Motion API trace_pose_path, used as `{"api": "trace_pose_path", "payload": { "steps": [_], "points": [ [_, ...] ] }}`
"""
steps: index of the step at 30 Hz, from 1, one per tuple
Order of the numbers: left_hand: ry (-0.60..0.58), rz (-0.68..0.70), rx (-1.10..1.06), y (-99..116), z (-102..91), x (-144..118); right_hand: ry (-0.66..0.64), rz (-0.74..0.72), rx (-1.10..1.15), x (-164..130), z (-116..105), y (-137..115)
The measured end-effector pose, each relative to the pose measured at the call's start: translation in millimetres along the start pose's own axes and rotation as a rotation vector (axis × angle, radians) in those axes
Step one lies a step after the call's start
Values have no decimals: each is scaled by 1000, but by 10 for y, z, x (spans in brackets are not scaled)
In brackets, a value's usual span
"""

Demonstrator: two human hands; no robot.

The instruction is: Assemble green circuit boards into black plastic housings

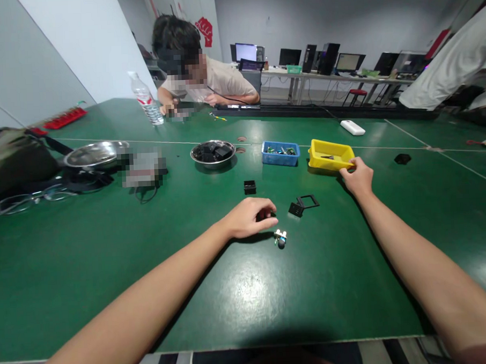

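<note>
My left hand [252,216] rests low over the green table, thumb and curled fingers apart, with nothing visible between them. Just in front of it lies a small electronic part [281,238] with white pieces and a dark round end. To its right are a square black plastic piece [296,210] and a thin black frame [310,201], touching or overlapping. Beyond the hand sits a small black plastic box [249,187]. My right hand [359,178] pinches the near right corner of a yellow bin [325,161], which holds a small item.
A blue bin [280,158] of small parts and a metal bowl [213,163] of black pieces stand farther back. Glasses [36,199], another metal bowl [97,156] and a bottle [146,99] are leftward. A person [226,78] sits opposite; a white case [352,127] lies right.
</note>
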State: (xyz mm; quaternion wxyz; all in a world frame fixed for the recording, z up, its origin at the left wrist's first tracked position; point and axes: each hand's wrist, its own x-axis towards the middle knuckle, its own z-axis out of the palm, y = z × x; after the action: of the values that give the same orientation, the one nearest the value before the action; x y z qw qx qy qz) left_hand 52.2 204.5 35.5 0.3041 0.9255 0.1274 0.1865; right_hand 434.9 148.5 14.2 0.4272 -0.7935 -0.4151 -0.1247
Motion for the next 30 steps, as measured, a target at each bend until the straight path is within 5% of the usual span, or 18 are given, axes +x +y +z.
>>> {"api": "trace_pose_path", "payload": {
  "steps": [7,16,23,30],
  "points": [
    [-149,156,82,121,85,-34,-50,-4,43,248,175,140],
    [-35,61,123,11,132,17,-6,-136,82,-128,76,-106],
    [62,-78,153,-136,73,86,-512,-627,269,-906,-120,-675],
    [51,-91,241,-214,52,152,-606,-685,133,-1064,37,-934]
  ]
}}
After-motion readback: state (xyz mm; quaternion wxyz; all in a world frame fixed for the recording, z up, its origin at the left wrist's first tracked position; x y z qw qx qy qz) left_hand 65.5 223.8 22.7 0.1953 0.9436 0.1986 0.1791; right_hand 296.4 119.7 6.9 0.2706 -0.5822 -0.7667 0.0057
